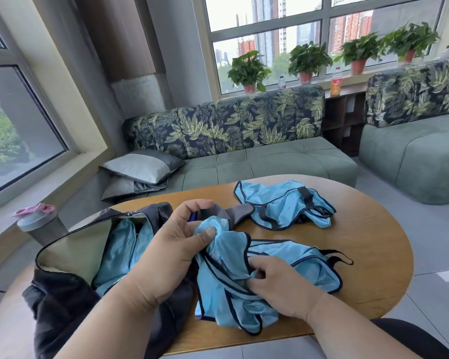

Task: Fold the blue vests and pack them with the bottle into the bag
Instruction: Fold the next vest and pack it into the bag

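On the sill at far left stands the shaker bottle (38, 224), not yet packed. Beside it on the round wooden table (368, 255) the dark bag (70, 257) lies unzipped, blue fabric already showing inside.

The step in hand looks like folding the near vest (283, 257): the left hand (176, 244) reaches over the bag's edge and pinches a bunched corner between thumb and fingers, while the right hand (280, 286), fingers curled, grips a dark-trimmed edge lower down.

Next it likely needs spreading flat before folding. A second vest (283, 200) lies crumpled beyond, untouched.
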`<action>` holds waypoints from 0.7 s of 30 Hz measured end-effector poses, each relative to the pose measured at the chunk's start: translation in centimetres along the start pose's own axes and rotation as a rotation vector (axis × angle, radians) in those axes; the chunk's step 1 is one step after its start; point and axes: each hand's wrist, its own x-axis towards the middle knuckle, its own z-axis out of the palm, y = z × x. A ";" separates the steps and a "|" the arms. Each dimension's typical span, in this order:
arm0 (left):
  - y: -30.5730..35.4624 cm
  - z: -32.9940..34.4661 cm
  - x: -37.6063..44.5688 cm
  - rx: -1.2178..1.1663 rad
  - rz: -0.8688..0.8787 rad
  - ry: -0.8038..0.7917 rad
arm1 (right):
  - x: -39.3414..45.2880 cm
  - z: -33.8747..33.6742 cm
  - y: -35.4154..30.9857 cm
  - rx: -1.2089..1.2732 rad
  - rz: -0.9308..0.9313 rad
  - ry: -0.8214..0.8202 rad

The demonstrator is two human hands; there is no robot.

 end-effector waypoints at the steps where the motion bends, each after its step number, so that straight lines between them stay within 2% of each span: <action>1: 0.2 0.0 -0.2 0.021 0.009 0.011 | -0.1 0.1 0.1 -0.039 -0.011 0.105; 4: 0.4 0.0 -0.9 0.066 0.002 0.037 | -1.0 0.3 -0.5 0.021 -0.123 0.309; 7: 0.1 0.2 -1.3 0.106 0.001 0.073 | -2.1 1.3 -2.4 0.025 -0.251 0.293; 9: 0.1 0.5 -1.6 0.132 0.010 0.087 | -2.4 2.7 -2.6 -0.105 -0.236 0.325; 14: 0.3 0.8 -2.8 0.135 0.015 0.090 | -2.6 4.5 -2.2 -0.264 -0.181 0.675; 18: 0.1 0.6 -3.6 0.082 0.004 0.131 | -2.4 5.0 -2.3 -0.454 -0.506 0.848; 21: -0.1 0.8 -4.1 0.024 -0.005 0.180 | -2.9 6.5 -2.6 -0.585 -0.578 0.870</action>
